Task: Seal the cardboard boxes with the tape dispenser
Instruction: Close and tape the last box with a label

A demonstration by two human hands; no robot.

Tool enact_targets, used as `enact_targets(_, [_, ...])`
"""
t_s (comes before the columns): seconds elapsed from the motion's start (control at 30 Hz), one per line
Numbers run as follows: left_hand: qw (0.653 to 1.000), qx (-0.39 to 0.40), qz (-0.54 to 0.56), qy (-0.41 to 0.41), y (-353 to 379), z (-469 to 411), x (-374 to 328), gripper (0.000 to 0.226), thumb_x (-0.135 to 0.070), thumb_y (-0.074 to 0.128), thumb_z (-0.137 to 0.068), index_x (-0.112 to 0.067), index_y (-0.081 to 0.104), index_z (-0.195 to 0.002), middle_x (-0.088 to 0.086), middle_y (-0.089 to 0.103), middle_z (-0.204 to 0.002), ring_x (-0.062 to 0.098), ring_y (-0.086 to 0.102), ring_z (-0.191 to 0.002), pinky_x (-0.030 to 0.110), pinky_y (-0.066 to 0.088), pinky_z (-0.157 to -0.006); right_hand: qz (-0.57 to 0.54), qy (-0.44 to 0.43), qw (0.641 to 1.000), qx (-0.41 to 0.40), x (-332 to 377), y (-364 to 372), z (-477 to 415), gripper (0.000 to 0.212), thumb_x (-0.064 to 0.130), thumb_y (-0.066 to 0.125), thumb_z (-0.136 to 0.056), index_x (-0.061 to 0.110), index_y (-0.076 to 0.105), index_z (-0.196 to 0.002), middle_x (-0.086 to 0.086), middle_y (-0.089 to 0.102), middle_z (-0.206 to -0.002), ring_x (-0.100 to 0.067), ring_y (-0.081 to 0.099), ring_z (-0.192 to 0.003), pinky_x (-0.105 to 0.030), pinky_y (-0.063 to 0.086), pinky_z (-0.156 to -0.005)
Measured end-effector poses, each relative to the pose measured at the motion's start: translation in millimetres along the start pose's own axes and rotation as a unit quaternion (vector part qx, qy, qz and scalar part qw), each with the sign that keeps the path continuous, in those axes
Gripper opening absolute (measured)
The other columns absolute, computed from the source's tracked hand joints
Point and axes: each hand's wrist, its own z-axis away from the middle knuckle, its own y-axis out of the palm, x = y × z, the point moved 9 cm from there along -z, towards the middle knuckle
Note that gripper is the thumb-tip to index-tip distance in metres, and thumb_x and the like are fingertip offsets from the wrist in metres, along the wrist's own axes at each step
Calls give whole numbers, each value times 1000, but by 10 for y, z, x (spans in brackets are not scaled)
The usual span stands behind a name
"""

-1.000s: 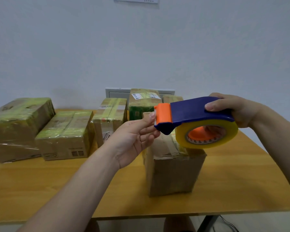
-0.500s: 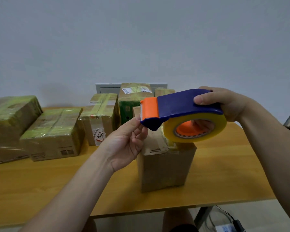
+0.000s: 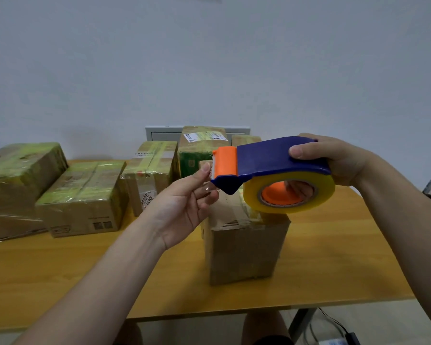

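Head view: our right hand (image 3: 334,158) sits right of centre, raised over the table (image 3: 60,282). It grips the rear of the blue tape dispenser (image 3: 266,158), thumb on top of the housing, fingers through the orange core of the yellow tape roll (image 3: 291,207). The dispenser is roughly level, its orange cutter (image 3: 224,161) pointing frame-left.

Our left hand (image 3: 184,202) comes up from lower left, palm toward us. Thumb and forefinger pinch the tape end (image 3: 207,188) right at the cutter; the other fingers are loosely curled.

The dispenser is over the brown cardboard box (image 3: 244,252) at frame centre, and the roll hides part of the box top. We can't tell if the roll touches it.

Mid-left is a row of taped boxes: large box (image 3: 18,175) at the frame edge, flat box (image 3: 85,200) beside it, upright box (image 3: 152,170) partly behind our left hand. The green-printed box (image 3: 197,145) at back centre is partly blocked by the cutter.
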Motion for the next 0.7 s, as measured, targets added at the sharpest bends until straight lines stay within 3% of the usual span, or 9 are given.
enact_targets(0.13, [999, -26, -37, 14, -26, 69, -59, 26, -19, 70, -86, -11, 82, -108, 12, 70, -102, 8, 67, -67, 13, 51, -51, 27, 16, 1000, -1, 58, 32, 1, 28, 49, 67, -69, 29, 80, -85, 1, 75, -84, -16, 71, -72, -26, 56, -63])
enact_targets(0.3, [970, -92, -216, 61, -19, 209, -268, 17, -21, 67, -98, -21, 84, -97, 9, 80, -96, 14, 75, -75, 17, 53, -55, 38, 26, 999, 20, 276, 55, 60, 23, 47, 69, -77, 26, 79, -78, 3, 73, -73, -12, 69, -62, -22, 54, -59])
enact_targets(0.43, [935, -110, -316, 116, 110, 300, -446, 12, -30, 72, -95, -29, 84, -91, -1, 80, -88, 11, 76, -74, 18, 53, -54, 18, 54, 997, 47, 415, 6, 181, 45, 60, 82, -71, 21, 79, -92, -4, 74, -79, -17, 69, -63, -28, 57, -59])
enact_targets(0.53, [938, -117, -306, 110, 115, 325, -461, 10, -23, 76, -93, -19, 85, -92, 2, 77, -79, 8, 69, -65, 18, 52, -55, -16, 111, 991, 77, 360, 33, 270, 51, 58, 75, -82, 10, 78, -102, -15, 74, -78, -26, 72, -66, -36, 60, -65])
enact_targets(0.7, [969, -96, -223, 42, 81, 367, -253, 12, -7, 70, -94, -2, 82, -94, 9, 69, -67, 9, 64, -55, 18, 55, -55, -15, 153, 974, 169, 215, 277, 358, 50, 52, 54, -99, 9, 75, -113, -11, 74, -73, -23, 71, -68, -37, 59, -72])
